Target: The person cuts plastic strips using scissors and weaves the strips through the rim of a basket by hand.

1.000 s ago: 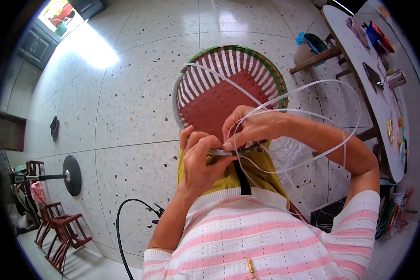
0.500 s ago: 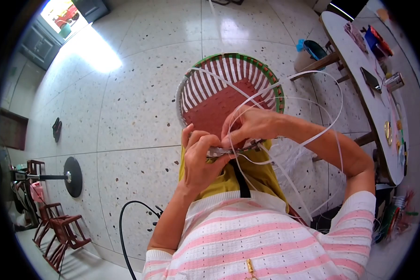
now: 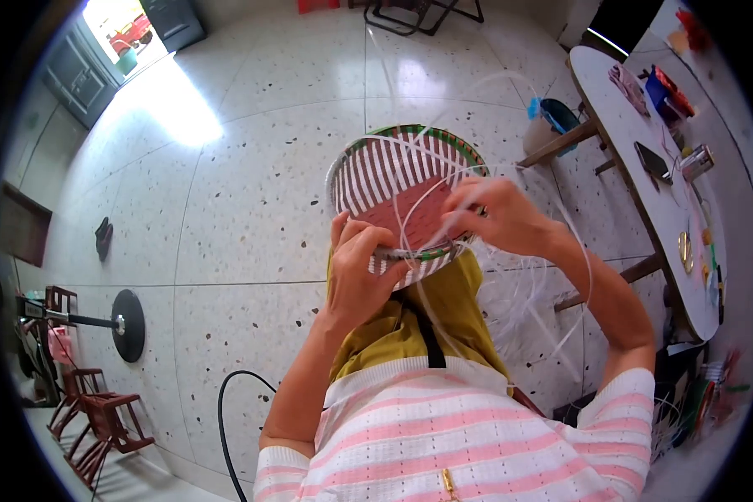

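A woven basket (image 3: 375,177) with red-brown and white stripes and a partly green rim is tilted in my lap. My left hand (image 3: 356,266) is closed on its near rim, thumb outside and fingers over the edge. Just right of that rim, my right hand (image 3: 502,219) is raised with its fingers pinched on a thin white plastic strip (image 3: 416,205). Part of the strip is blurred by motion. Loose lengths of strip loop over the basket and around my right forearm. My left fingers hide a short stretch of the rim.
A long white table (image 3: 615,125) on the right carries a phone (image 3: 653,162), a metal can (image 3: 697,162) and cloth. A bucket (image 3: 552,125) stands beside it. On the left are a round black stand base (image 3: 128,325), a small wooden chair (image 3: 109,414) and a dark shoe (image 3: 103,239).
My right hand has moved from the near rim up and to the right, drawing the strip with it. The basket has shifted and tilted, while my left hand stays on the rim.
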Demonstrator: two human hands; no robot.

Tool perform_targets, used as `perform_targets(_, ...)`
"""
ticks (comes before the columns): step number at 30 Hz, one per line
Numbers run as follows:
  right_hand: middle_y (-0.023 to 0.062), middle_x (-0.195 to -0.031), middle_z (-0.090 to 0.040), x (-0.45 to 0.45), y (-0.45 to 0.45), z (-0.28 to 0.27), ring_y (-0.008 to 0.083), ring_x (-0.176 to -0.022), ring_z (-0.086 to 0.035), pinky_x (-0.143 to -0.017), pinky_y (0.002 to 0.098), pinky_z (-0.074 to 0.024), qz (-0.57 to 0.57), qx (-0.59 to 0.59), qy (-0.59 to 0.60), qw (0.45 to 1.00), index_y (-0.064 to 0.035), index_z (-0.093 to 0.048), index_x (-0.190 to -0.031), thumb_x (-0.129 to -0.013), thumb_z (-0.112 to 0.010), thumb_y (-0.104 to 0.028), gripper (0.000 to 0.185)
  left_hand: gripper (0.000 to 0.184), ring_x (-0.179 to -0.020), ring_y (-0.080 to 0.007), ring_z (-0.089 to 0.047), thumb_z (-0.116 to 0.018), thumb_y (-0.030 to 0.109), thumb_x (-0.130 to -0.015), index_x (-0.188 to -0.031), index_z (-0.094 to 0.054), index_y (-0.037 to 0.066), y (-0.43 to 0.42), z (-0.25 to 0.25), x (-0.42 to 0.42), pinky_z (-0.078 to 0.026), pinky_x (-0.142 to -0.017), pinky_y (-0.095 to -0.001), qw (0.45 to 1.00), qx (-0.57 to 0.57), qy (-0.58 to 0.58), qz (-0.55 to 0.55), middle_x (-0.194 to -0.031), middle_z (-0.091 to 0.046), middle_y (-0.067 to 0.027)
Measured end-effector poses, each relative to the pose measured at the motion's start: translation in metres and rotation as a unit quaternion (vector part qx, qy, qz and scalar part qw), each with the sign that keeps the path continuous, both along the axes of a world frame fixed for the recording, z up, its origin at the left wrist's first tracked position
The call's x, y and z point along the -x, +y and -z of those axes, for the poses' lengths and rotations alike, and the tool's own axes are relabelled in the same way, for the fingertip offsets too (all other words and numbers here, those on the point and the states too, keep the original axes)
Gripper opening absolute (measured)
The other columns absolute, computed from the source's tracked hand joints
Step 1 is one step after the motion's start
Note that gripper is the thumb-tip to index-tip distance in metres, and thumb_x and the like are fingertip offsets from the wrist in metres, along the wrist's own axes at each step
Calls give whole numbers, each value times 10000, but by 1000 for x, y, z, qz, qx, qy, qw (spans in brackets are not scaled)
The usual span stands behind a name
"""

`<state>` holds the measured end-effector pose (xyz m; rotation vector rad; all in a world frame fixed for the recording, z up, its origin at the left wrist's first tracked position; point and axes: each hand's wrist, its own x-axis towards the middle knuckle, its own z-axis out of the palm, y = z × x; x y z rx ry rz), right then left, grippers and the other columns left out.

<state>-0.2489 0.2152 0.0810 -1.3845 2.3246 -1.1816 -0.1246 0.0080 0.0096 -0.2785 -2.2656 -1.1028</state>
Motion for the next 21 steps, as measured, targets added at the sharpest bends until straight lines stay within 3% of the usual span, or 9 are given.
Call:
perform_targets(2, 50, -703, -646, 4, 33, -11, 133, -623, -583, -616, 264, -492, 51, -13, 11, 999, 22, -683, -849, -877, -642, -92, 125, 365, -851, -238, -582, -829, 50, -559, -847, -605, 66, -2, -1, 3, -306, -1059, -455, 1000, -1, 2, 6, -811, -624, -35)
perform_targets(4, 39, -702, -647, 12, 79, -16, 114, -609, -573, -604, 266, -492, 145, -112, -99, 978, 11, -680, -822, -876, -638, -72, 107, 326, -849, -248, -575, -817, 73, -600, -852, -611, 65, -2, -1, 5, -326, -1030, -455, 1000, 10, 2, 12, -810, -631, -43)
perform_targets(6, -8, -653, -611, 19, 127, -12, 67, -607, -539, -588, 246, -473, 85, -255, -131, 954, -7, -703, -848, -889, -657, -129, 137, 310, -848, -249, -573, -810, 71, -611, -848, -610, 64, -1, -2, 8, -324, -1028, -450, 1000, 5, 5, 12, -809, -632, -45)
perform_targets(8, 48, -701, -659, 4, 159, 11, 127, -658, -614, -616, 291, -500, 60, -334, -199, 919, -2, -697, -839, -868, -668, -145, 149, 294, -847, -250, -572, -803, 69, -621, -843, -610, 64, -1, -3, 12, -323, -1025, -445, 1000, 3, 10, 12, -807, -633, -47)
perform_targets(12, 161, -904, -688, -55, 175, 66, 322, -822, -666, -726, 422, -519, -23, -563, -79, 822, -10, -670, -939, -844, -661, -168, 185, 299, -830, -245, -566, -814, 63, -611, -831, -612, 59, 7, -2, 21, -317, -1019, -437, 1000, -7, 23, -1, -784, -625, -49)
perform_targets(14, 161, -886, -668, -86, 135, 60, 338, -772, -648, -713, 428, -508, -41, -403, -50, 913, -10, -649, -971, -853, -658, -166, 196, 296, -823, -246, -562, -816, 66, -617, -829, -610, 57, 9, 0, 24, -321, -1003, -433, 1000, -6, 27, -5, -778, -624, -51)
perform_targets(16, 159, -851, -648, -105, 83, 52, 335, -725, -629, -670, 414, -499, 62, -144, -51, 986, -6, -638, -950, -849, -671, -132, 166, 288, -808, -247, -563, -817, 72, -629, -823, -605, 56, 14, 1, 25, -329, -978, -426, 999, 3, 34, -18, -771, -625, -52)
perform_targets(20, 141, -825, -635, -99, 4, 51, 276, -685, -628, -615, 333, -497, 179, 132, -7, 975, 11, -637, -989, -839, -673, -34, 160, 287, -796, -250, -567, -817, 75, -630, -818, -602, 58, 16, 7, 27, -334, -982, -420, 999, 18, 42, -30, -761, -624, -56)
perform_targets(21, 141, -825, -635, -91, -8, 55, 276, -685, -628, -615, 333, -497, 178, 138, -3, 974, 11, -637, -989, -839, -673, -34, 160, 276, -794, -254, -569, -805, 62, -633, -819, -601, 58, 18, 7, 25, -338, -983, -419, 998, 14, 47, -29, -762, -625, -59)
